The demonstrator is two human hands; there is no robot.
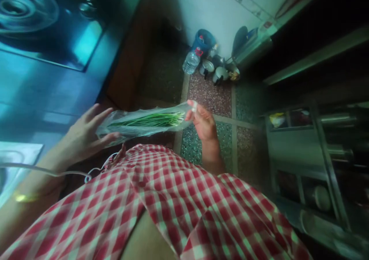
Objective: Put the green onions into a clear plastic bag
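A clear plastic bag (pixel 135 118) lies stretched level in front of my body, with a bunch of thin green stalks (pixel 155 120), perhaps chives, inside. The stalks' pale ends point right. My right hand (pixel 203 121) is closed in a pinch on the bag's gathered right end. Around the left end is my left hand (pixel 89 131), its thumb and fingers spread to either side of the plastic; some of its fingers are hidden behind the bag.
At left are a stove (pixel 72 41), a counter (pixel 54 87) and a sink edge (pixel 25 148). A white cable (pixel 66 173) crosses my left forearm. By the far wall stand a water bottle (pixel 190 63), a blue bucket (pixel 203 39) and several pots (pixel 220 73). A shelf rack (pixel 294 144) is at right.
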